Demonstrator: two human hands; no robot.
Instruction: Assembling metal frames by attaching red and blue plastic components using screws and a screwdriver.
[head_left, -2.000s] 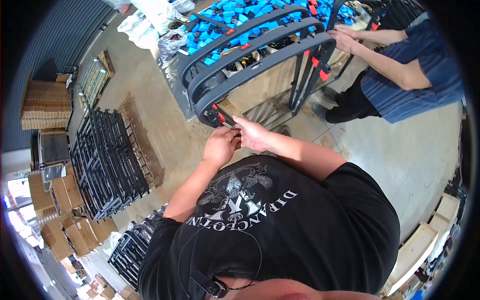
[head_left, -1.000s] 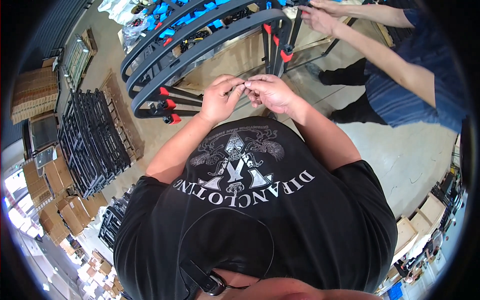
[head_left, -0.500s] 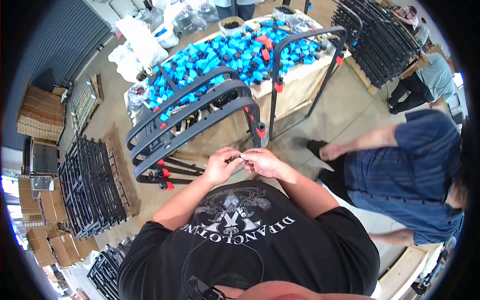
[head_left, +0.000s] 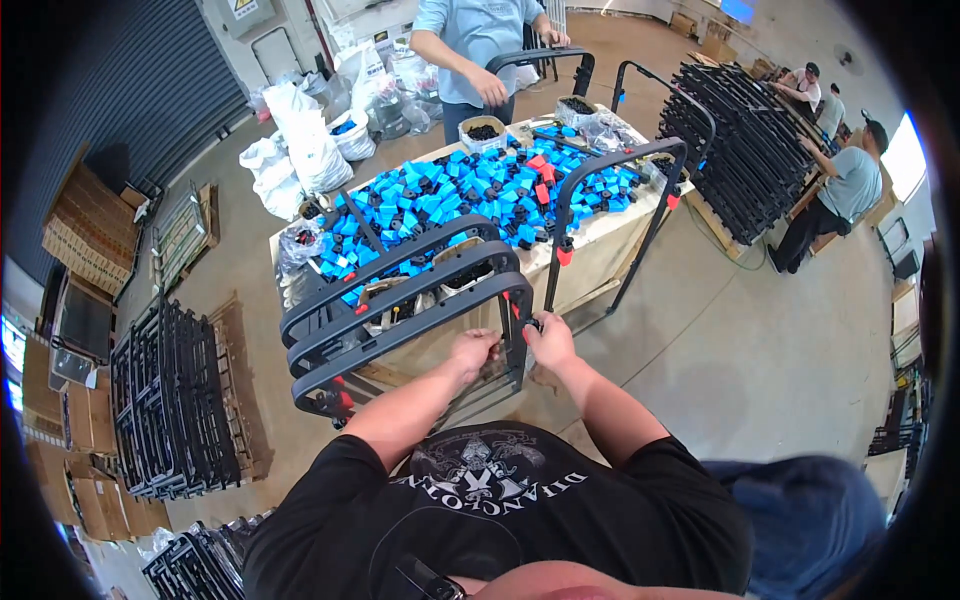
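Note:
Several dark tubular frames with rounded corners point(head_left: 420, 318) lean side by side at the near edge of the table. My right hand point(head_left: 553, 345) is closed at the right upright of the nearest frame. Its thumb and fingers pinch a small dark part beside a red fitting point(head_left: 527, 334); the part's kind is hidden. My left hand point(head_left: 475, 352) is just left of that upright, fingers curled together, and what they hold, if anything, I cannot make out. Another dark frame point(head_left: 620, 157) with red fittings point(head_left: 565, 252) stands to the right.
Blue plastic pieces point(head_left: 430, 200) heap the wooden table point(head_left: 590, 270), with tubs of black parts point(head_left: 483, 133) at its far side. A co-worker point(head_left: 478, 50) in light blue stands behind it. Stacked frames stand left point(head_left: 175, 390) and far right point(head_left: 740, 150). Dark blue clothing point(head_left: 805, 520) shows close at my right.
Both hands have moved from together before my chest to the nearest frame's right upright, and are now apart. The view has tilted up. The person in dark blue has moved nearer my right side.

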